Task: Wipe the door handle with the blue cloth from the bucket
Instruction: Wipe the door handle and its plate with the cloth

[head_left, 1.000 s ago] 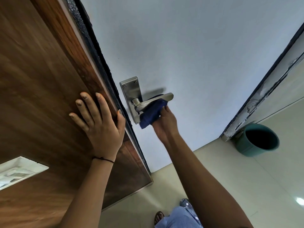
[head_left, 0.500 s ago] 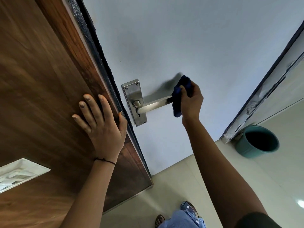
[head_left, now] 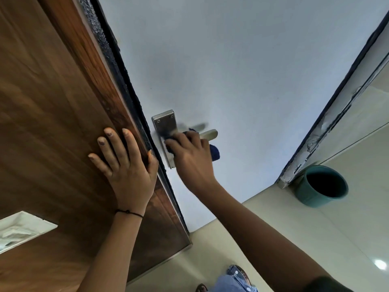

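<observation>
A steel door handle (head_left: 209, 134) on a steel backplate (head_left: 165, 123) sits on the white door face. My right hand (head_left: 190, 153) is closed on the blue cloth (head_left: 214, 152) and presses it over the lever's inner end and the backplate; only the lever tip and a cloth end show. My left hand (head_left: 124, 165) lies flat, fingers spread, on the brown wooden panel (head_left: 52, 123) beside the door edge. The teal bucket (head_left: 321, 186) stands on the floor at the right, its inside dark.
A black seal strip (head_left: 117, 70) runs along the door edge. A chipped door frame (head_left: 328, 123) slants down to the bucket. Pale tiled floor (head_left: 294, 239) lies below, with my feet (head_left: 235, 279) near the bottom edge. A white fitting (head_left: 19, 230) sits low on the left.
My right hand has slid the cloth from the lever's tip inward to the backplate, uncovering the tip. One second ago it was under the lever. The left hand has stayed put.
</observation>
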Motion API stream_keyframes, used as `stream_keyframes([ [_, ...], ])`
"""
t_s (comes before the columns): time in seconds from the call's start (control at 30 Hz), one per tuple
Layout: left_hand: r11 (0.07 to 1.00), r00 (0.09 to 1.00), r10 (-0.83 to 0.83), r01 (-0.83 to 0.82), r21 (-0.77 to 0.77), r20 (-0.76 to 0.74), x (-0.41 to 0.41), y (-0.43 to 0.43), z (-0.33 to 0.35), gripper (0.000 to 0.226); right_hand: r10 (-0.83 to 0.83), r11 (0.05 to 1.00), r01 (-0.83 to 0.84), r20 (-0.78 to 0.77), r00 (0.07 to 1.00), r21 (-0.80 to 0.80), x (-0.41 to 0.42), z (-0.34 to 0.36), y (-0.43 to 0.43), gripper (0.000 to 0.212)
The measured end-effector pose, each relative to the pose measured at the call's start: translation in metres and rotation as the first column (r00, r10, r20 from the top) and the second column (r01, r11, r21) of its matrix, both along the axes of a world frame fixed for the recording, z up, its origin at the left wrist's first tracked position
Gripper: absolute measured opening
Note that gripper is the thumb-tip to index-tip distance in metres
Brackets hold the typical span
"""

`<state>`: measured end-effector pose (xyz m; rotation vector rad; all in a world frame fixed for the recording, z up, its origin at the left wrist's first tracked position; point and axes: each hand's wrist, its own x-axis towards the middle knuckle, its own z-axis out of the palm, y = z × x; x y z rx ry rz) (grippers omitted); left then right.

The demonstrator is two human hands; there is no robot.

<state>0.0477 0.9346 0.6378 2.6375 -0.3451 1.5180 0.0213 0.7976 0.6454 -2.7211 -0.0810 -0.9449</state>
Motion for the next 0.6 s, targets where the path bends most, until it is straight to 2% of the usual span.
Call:
stream_keyframes([
  [0.1, 1.0, 1.0, 0.009, -0.009, 0.006, 0.01, 0.001, 0.001, 0.001, 0.085, -0.193, 0.978, 0.194, -0.022, 0.981, 0.078, 0.01, 0.0, -0.034, 0.017],
  [0.17, 1.0, 1.0, 0.008, -0.008, 0.008, 0.014, 0.002, -0.001, 0.0, 0.086, -0.281, 0.951, 0.285, -0.053, 0.958, 0.118, 0.013, 0.001, -0.041, 0.018],
  [0.23, 1.0, 1.0, 0.006, -0.006, -0.003, 0.018, 0.002, -0.002, 0.0, 0.087, -0.249, 0.961, 0.252, -0.035, 0.968, 0.111, 0.01, 0.003, -0.023, 0.019],
  [0.3, 1.0, 1.0, 0.012, -0.012, -0.003, 0.016, 0.0, -0.002, 0.0, 0.086, -0.122, 0.99, 0.124, -0.034, 0.992, 0.065, 0.004, 0.004, 0.01, 0.027],
  [0.4, 1.0, 1.0, 0.012, -0.012, 0.017, -0.003, -0.001, 0.0, 0.0, 0.084, 0.022, 1.0, -0.022, -0.065, 0.998, -0.002, 0.003, 0.007, 0.026, 0.02],
  [0.5, 1.0, 1.0, 0.018, -0.018, 0.014, 0.007, 0.0, 0.001, 0.0, 0.084, 0.029, 0.99, -0.025, -0.03, 0.999, 0.136, 0.012, 0.01, 0.0, 0.021],
  [0.6, 1.0, 1.0, 0.011, -0.011, 0.012, 0.01, 0.001, 0.0, -0.001, 0.083, -0.077, 0.955, 0.086, -0.043, 0.996, 0.284, 0.018, 0.004, -0.038, 0.027],
])
